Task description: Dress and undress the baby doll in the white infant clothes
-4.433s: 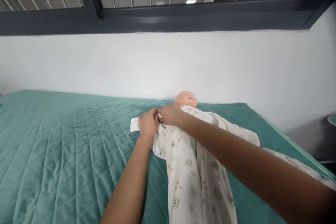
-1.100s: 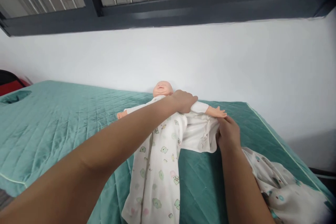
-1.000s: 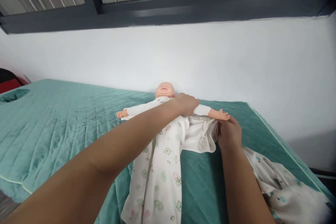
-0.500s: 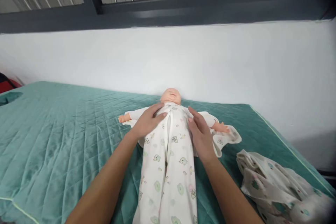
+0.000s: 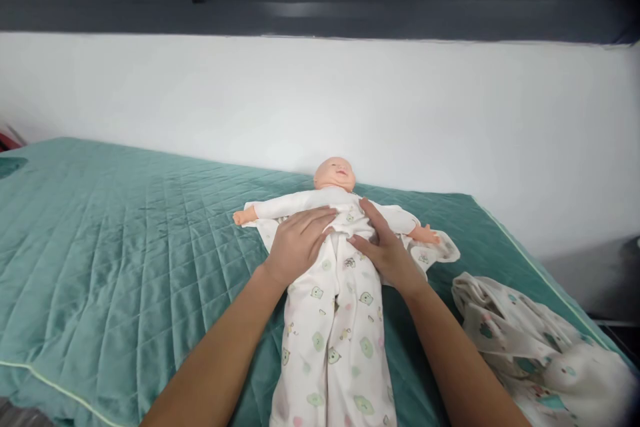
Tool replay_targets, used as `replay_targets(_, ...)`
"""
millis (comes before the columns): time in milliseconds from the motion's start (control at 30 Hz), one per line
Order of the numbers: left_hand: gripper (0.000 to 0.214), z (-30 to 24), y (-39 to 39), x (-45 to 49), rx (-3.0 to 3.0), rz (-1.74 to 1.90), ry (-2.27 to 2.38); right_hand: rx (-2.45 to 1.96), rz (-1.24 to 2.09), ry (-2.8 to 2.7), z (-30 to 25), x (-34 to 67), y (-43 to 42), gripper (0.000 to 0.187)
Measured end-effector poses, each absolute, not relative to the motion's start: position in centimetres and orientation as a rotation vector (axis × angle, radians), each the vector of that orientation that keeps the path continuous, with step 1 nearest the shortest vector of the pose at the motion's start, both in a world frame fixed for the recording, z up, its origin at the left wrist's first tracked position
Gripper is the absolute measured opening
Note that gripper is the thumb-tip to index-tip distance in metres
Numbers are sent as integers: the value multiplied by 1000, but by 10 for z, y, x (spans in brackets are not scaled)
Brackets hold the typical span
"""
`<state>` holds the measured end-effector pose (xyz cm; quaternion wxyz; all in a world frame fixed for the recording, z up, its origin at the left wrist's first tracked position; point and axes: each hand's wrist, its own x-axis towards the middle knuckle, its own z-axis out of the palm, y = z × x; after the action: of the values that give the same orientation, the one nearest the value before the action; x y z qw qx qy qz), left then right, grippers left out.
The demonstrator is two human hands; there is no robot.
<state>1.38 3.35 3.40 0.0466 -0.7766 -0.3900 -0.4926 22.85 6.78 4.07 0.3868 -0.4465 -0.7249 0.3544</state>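
A baby doll [image 5: 335,175] lies on its back on a teal quilted bed [image 5: 125,240], head toward the wall, arms spread in white sleeves. A white printed sleep sack [image 5: 335,333] with small green animal figures covers its body and legs. My left hand [image 5: 300,243] lies flat on the doll's chest, fingers stretched out. My right hand [image 5: 383,243] rests beside it on the right half of the chest, fingers also extended. The two hands nearly touch at the garment's middle seam.
A crumpled printed cloth [image 5: 530,347] lies on the bed at the right, near its edge. A white wall [image 5: 320,100] runs right behind the doll's head, under a dark window frame [image 5: 320,7]. The bed's right edge drops off past the cloth.
My left hand left the doll's shoulder and my right hand let go of the garment flap. The flap now lies shut over the doll, and both hands have slid together flat on its chest.
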Motion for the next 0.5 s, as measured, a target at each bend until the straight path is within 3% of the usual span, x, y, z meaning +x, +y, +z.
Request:
replay_targets(267, 28, 28, 29, 16, -2320, -1725, -1308, -949, 486, -1920, 29, 226, 71, 31)
replay_targets(500, 46, 21, 32, 10, -2599, -1799, -1394, -888, 280, -1964, 28, 232, 55, 33)
